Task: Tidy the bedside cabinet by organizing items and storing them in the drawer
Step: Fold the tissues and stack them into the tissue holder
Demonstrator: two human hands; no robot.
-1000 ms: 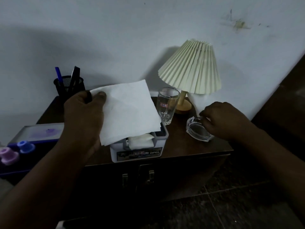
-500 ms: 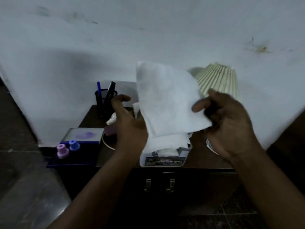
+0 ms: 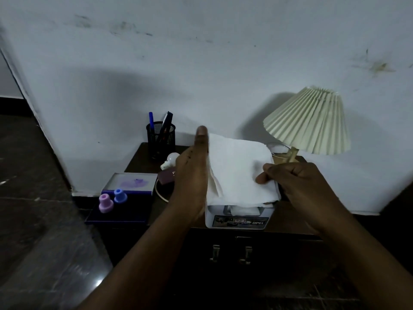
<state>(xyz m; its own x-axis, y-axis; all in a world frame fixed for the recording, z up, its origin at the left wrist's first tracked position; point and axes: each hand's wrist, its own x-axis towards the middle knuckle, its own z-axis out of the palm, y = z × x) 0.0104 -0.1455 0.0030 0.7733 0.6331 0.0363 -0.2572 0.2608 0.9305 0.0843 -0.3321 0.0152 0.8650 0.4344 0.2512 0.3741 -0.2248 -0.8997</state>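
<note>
**Tissue held folded over its box on the bedside cabinet**

Nearest the viewer, two metal drawer handles [image 3: 230, 253] sit side by side on the dark front of the bedside cabinet [image 3: 290, 222]. On its top at the near edge stands a pale tissue box [image 3: 239, 221] with a printed label. Just above the box a white tissue [image 3: 239, 171] is held folded into layers. The left hand [image 3: 192, 175] stands edge-on with its fingers straight and pressed together, flat against the tissue's left side. The right hand [image 3: 297, 186] pinches the tissue's right part between thumb and forefinger.

To the left, a blue case [image 3: 125, 211] carries a purple knob [image 3: 105, 203] and a blue knob [image 3: 120, 195]. Farther back lie a small maroon box [image 3: 166, 176] and a white bulb [image 3: 171, 159], then a black mesh pen holder [image 3: 161, 139] with pens. At far right stands a lamp [image 3: 308, 121] with a pleated shade; what may be a glass [image 3: 277, 148] shows dimly behind the tissue.
</note>
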